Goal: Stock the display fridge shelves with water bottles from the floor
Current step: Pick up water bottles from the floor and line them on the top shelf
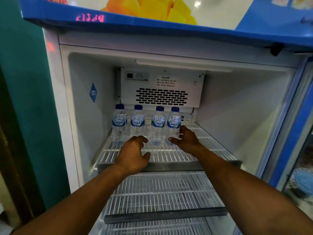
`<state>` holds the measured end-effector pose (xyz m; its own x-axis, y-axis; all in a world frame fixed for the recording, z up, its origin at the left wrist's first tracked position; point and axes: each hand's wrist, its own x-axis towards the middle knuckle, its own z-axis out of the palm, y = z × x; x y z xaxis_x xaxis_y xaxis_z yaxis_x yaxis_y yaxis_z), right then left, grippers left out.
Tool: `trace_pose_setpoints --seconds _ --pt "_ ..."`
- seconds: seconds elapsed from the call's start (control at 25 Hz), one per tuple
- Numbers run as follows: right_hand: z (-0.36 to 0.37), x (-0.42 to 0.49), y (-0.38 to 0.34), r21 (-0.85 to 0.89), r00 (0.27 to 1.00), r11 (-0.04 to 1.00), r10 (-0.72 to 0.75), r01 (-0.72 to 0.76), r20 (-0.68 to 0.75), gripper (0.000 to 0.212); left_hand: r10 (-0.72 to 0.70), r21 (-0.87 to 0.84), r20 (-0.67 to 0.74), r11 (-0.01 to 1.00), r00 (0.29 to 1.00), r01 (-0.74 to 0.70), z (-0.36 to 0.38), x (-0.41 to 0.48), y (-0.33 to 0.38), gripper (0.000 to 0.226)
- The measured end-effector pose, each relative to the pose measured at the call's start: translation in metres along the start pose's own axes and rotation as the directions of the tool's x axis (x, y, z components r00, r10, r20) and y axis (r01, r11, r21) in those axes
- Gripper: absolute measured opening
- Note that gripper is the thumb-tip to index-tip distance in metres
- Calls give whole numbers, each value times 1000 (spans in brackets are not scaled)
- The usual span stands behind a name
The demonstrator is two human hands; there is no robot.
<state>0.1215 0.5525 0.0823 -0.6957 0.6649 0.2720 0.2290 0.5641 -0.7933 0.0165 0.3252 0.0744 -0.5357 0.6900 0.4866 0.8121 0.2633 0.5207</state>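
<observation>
We see four clear bottles (146, 125), blue caps, upright in a row beyond our hands. Left hand (133, 154) spread, empty; right hand (185, 139) loosely cups the rightmost bottle (173, 123).

1. We see 2 bare forearms coming in from the bottom edge, with no sleeve on either one as far as the picture reaches.
2. Our left hand (133, 154) wears no glove, ring, watch or band that we can make out.
3. Our right hand (185, 139) is just as bare, and its wrist carries nothing.
4. The fingernails are short; the dim light keeps us from telling more about them.
5. No clothing of ours shows anywhere.
</observation>
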Motion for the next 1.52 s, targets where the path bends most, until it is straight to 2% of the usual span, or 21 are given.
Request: trace_pose_setpoints --seconds 0.4,0.52,0.6,0.68,0.76,0.84,0.88,0.92,1.0,1.08,1.16,1.24,1.32,1.36,1.52 --pt "6 6 4 -92 999 995 45 -47 -30 65 0 1 16 1000 1000 0 -9 -10 -2 49" --pt "0 2 -3 -149 992 981 126 -125 -2 82 48 -14 15 999 999 -48 -16 -21 0 49" --pt "-5 -8 -19 -237 985 957 168 -170 -27 95 123 -5 -35 992 992 -123 -25 -32 0 45" --pt "-7 -27 -35 -320 990 937 118 -138 -81 88 224 5 -102 975 969 -224 -33 -47 -3 39" --pt "2 -59 -50 -353 980 934 -20 -53 -200 72 311 -20 -107 949 944 -315 -41 -73 -14 33" --pt "28 -100 -59 -215 928 970 -178 111 -327 44 360 -28 -81 931 929 -363 -46 -108 -38 29" --pt "48 -126 -65 -128 911 970 -240 209 -336 30 353 -23 -60 935 934 -355 -48 -129 -56 28" --pt "74 -151 -71 -56 912 961 -275 271 -305 21 324 -18 -28 946 946 -325 -51 -152 -77 28" --pt "129 -195 -79 20 944 955 -290 297 -159 13 230 -4 49 973 972 -230 -55 -195 -120 27" --pt "208 -235 -74 54 964 968 -250 246 88 11 57 51 141 997 988 -64 -62 -252 -175 29" --pt "290 -273 -53 21 937 985 -167 169 307 11 -150 98 211 986 966 131 -63 -315 -230 32" --pt "367 -310 -22 -40 874 997 -44 73 484 12 -391 130 266 920 881 369 -55 -378 -277 36" --pt "429 -348 11 -128 782 990 122 -55 611 14 -604 154 292 795 741 587 -40 -436 -312 39" --pt "463 -369 32 -192 726 976 207 -104 655 14 -692 186 315 716 650 672 -28 -467 -332 41" --pt "591 -464 144 -435 518 885 454 -167 725 16 -874 303 374 431 310 850 55 -604 -419 48"
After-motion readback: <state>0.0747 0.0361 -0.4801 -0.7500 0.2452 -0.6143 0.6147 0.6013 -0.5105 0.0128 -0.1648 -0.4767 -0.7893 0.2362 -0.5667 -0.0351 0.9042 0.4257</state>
